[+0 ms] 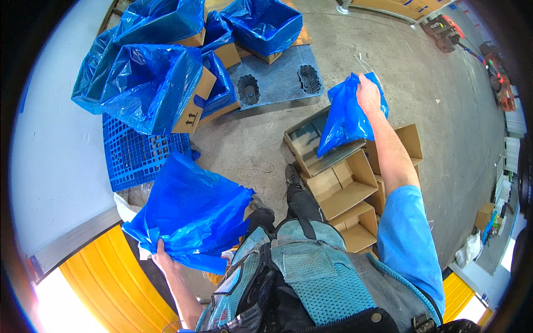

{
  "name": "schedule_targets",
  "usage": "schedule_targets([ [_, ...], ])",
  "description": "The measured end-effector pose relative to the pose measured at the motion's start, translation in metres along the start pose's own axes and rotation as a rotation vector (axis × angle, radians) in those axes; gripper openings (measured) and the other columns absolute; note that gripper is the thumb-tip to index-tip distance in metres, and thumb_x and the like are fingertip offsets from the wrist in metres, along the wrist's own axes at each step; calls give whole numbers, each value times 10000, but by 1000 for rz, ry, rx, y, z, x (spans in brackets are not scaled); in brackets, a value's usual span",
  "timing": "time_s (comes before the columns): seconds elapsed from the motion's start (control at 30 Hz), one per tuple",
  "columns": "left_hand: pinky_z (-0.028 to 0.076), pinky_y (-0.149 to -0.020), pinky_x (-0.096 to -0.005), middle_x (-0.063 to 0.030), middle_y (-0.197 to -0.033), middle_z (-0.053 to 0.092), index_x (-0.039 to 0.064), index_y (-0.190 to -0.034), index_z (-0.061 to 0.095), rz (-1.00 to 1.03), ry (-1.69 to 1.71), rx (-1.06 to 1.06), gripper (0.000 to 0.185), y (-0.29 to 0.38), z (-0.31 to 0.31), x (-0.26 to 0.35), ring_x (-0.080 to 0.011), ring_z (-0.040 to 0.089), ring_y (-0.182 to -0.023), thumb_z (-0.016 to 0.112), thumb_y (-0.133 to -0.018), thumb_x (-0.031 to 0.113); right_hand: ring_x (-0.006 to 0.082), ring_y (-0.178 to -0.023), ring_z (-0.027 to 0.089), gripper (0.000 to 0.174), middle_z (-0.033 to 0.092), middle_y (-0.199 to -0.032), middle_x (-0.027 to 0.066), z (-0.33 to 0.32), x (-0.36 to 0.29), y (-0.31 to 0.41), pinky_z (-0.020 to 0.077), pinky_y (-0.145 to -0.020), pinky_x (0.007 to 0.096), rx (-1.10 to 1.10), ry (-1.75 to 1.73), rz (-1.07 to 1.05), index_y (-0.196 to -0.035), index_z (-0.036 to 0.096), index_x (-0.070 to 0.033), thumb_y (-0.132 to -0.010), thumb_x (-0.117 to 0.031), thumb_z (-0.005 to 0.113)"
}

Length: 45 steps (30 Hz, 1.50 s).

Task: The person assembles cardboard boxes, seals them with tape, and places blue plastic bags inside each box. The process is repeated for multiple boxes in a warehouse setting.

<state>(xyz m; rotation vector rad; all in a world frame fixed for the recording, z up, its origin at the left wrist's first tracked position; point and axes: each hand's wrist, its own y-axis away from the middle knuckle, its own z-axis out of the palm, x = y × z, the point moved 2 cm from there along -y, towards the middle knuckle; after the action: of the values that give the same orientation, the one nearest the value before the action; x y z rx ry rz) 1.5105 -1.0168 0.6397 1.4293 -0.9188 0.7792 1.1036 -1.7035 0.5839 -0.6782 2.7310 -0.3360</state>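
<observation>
My left hand [164, 258], low on the left, grips the gathered edge of a large bunch of blue plastic bags or film [187, 208]. At the upper right, my right hand [368, 93] is closed on a smaller, crumpled blue plastic bag [347, 112]. That bag hangs over an open tray or box with a dark inside [308, 143]. Just below it, an open empty cardboard box [343, 179] lies tilted, with another cardboard box [356, 229] beside it.
Cardboard boxes lined with blue plastic [145, 87] stand at the upper left, on or beside a blue lattice pallet [137, 145] and a grey-blue plastic pallet [279, 75]. A white wall [62, 125] runs along the left. Red pallet jacks [443, 31] stand at the far right.
</observation>
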Motion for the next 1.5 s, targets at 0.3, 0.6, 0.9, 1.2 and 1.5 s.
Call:
schedule_targets([
  [0.3, 580, -830, -443, -155, -1077, 660, -3, -1183, 588, -6, -166, 27, 281, 46, 23, -9, -286, 672, -934, 614, -917, 85, 395, -842, 659, 244, 671, -882, 197, 128, -123, 161, 530, -730, 502, -262, -432, 263, -1050, 635, -117, -855, -41, 510],
  [0.6, 569, -848, -455, -183, -1127, 644, 15, -1227, 567, -80, -97, -80, 353, 69, 45, -10, -305, 664, -971, 638, -890, 94, 357, -920, 666, 354, 693, -1031, 136, 132, -120, 201, 538, -798, 464, -600, -348, 59, -1120, 663, -160, -800, -43, 563],
  [0.9, 562, -822, -390, -171, -1078, 685, -61, -1189, 608, -146, -16, -80, 339, 97, 107, -32, -272, 683, -907, 627, -857, 5, 387, -1219, 530, 591, 586, -1279, 238, 19, -286, 227, 413, -1043, 458, -886, -725, -156, -1275, 573, -1, -830, -366, 707],
  [1.2, 566, -753, -338, -114, -980, 706, -37, -1097, 658, -206, -301, -375, 276, 130, 96, -62, -180, 676, -813, 686, -828, 21, 156, -804, 631, 285, 692, -913, 131, -51, -392, 305, 496, -751, 275, -1062, -1194, 219, -1037, 679, 62, -925, -199, 658],
  [1.5, 537, -820, -309, -70, -1026, 696, -9, -1155, 644, -245, -18, -834, 323, 128, 53, -50, -141, 653, -888, 718, -867, 118, 159, -840, 653, 174, 692, -923, 61, -61, -404, 377, 532, -768, 311, -904, -1855, 1055, -1033, 650, -32, -913, -153, 687],
])
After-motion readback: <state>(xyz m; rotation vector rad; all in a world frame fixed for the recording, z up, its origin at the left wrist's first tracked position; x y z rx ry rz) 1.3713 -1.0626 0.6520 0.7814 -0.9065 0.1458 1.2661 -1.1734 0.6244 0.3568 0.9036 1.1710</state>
